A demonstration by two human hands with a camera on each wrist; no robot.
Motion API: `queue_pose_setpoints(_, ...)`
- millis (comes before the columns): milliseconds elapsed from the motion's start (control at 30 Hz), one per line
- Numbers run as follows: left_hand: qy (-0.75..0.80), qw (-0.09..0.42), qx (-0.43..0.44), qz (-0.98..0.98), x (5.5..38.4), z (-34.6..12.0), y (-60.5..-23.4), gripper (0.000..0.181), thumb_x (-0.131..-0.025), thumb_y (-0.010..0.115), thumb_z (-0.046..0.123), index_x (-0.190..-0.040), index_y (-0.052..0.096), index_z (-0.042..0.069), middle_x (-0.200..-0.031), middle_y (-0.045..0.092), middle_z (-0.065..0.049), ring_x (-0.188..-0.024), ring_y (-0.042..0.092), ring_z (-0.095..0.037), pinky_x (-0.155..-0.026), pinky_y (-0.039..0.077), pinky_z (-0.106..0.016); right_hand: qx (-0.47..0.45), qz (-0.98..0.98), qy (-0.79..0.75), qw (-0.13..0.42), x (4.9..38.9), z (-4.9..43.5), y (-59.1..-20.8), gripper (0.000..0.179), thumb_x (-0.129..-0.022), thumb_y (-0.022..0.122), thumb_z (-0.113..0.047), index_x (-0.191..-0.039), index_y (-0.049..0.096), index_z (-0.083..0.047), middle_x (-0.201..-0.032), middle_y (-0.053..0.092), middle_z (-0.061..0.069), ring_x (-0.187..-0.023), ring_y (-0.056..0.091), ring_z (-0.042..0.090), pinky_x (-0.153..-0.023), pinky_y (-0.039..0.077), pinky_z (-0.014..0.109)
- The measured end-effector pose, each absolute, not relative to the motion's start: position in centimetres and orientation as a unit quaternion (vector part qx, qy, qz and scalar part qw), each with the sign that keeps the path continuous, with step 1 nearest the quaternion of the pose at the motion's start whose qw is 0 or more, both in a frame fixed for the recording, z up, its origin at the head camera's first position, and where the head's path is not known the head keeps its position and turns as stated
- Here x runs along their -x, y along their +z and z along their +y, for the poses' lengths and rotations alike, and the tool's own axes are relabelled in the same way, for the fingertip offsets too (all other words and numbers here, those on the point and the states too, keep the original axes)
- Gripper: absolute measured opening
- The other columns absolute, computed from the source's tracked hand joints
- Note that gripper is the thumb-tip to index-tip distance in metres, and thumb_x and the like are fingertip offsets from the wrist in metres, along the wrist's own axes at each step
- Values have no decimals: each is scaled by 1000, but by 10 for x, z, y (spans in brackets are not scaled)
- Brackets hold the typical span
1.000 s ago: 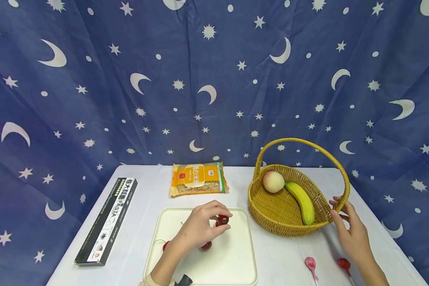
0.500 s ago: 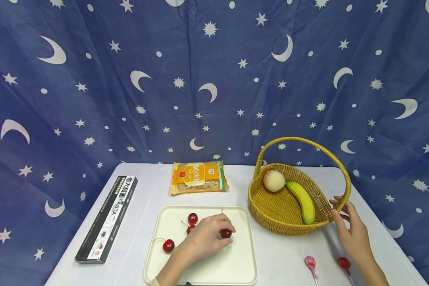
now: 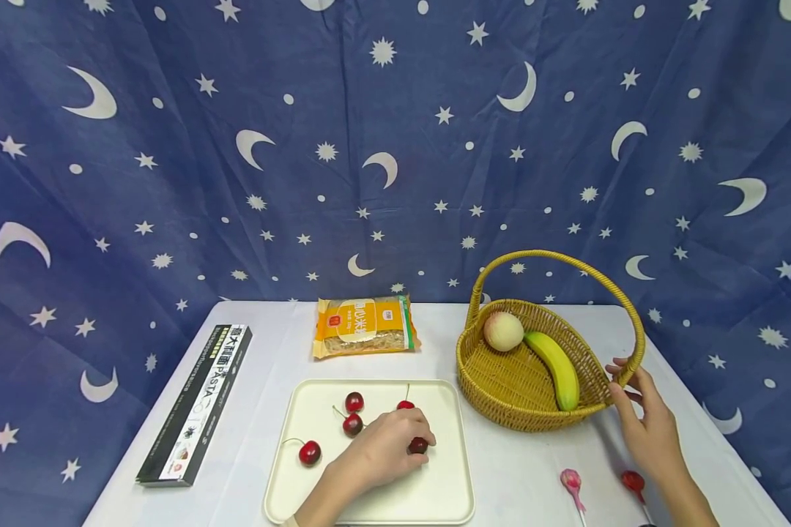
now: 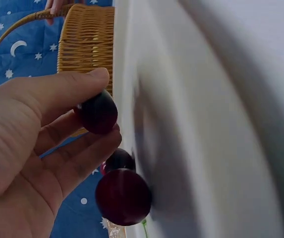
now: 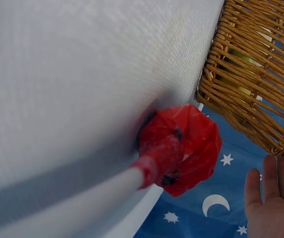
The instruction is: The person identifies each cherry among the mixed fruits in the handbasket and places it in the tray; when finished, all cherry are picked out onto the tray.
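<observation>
My left hand is low over the cream tray, pinching a dark red cherry between thumb and fingertips. Several other cherries lie on the tray: a stemmed cherry at the left, a pair farther back, and a cherry just beyond my knuckles, partly hidden. At the right, my right hand holds the wicker basket where the handle meets the rim, thumb on the near side, other fingers partly behind it. Inside the basket sit a peach and a banana.
A black and white pasta box lies at the left. An orange noodle packet is behind the tray. Near my right forearm lie a pink lollipop and a red lollipop. A blue starry curtain hangs behind the table.
My left hand has moved toward the tray's near side, a cherry at its fingertips, uncovering cherries at the back left. My right hand and the basket stay in place.
</observation>
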State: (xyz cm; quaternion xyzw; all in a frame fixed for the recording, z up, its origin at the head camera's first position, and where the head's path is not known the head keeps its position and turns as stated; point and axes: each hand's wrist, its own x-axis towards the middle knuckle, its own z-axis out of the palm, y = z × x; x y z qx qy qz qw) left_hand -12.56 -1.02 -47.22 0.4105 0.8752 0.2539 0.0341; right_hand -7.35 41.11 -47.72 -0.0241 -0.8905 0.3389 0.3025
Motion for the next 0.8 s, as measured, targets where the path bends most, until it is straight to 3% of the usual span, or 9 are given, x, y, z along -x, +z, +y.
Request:
queue_pose_setpoints(367, 211, 3, -415, 885, 124, -8, -484, 17, -85, 88, 14, -100, 84, 23, -98, 70, 14, -84, 60, 5, -73, 50, -12, 22, -891, 339, 301, 76, 412, -478, 48, -109, 60, -14, -155, 50, -18, -132, 51, -44, -120, 43, -27, -94, 34, -7)
queue_pose_setpoints(433, 212, 4, -410, 887, 124, -9, -484, 19, -85, 89, 18, -103, 83, 24, -101, 69, 14, -86, 59, 5, -74, 51, -12, 22, -892, 337, 300, 76, 412, -477, 48, -108, 61, -13, -155, 51, -18, -134, 58, -34, -119, 43, -28, -93, 34, -6)
queue_pose_setpoints(533, 219, 4, -401, 889, 122, -11, -483, 23, -86, 90, 25, -107, 82, 26, -107, 70, 15, -93, 61, 3, -78, 54, -15, 32, -902, 319, 288, 73, 413, -473, 50, -108, 63, -16, -157, 50, -18, -139, 67, -6, -117, 43, -25, -90, 35, -3)
queue_pose_setpoints(633, 244, -14, -393, 886, 121, -16, -481, 21, -90, 87, 28, -110, 81, 25, -112, 70, 13, -100, 65, -2, -83, 56, -19, 62, -921, 284, 259, 68, 413, -468, 53, -108, 64, -24, -158, 48, -15, -139, 65, 19, -122, 55, 0, -91, 43, 13)
queue_pose_setpoints(733, 282, -49, -386, 877, 122, -22, -478, 17, -95, 82, 28, -111, 81, 22, -115, 71, 10, -106, 67, -6, -88, 58, -23, 103, -939, 249, 215, 61, 413, -464, 59, -108, 62, -35, -157, 47, -7, -141, 60, 27, -125, 55, 36, -93, 48, 44)
queue_pose_setpoints(800, 304, -78, -381, 870, 122, -27, -476, 17, -96, 80, 27, -112, 80, 21, -117, 71, 11, -108, 67, -7, -90, 60, -25, 131, -947, 229, 185, 56, 412, -461, 60, -107, 61, -42, -152, 49, -3, -138, 60, 29, -121, 55, 46, -88, 48, 58)
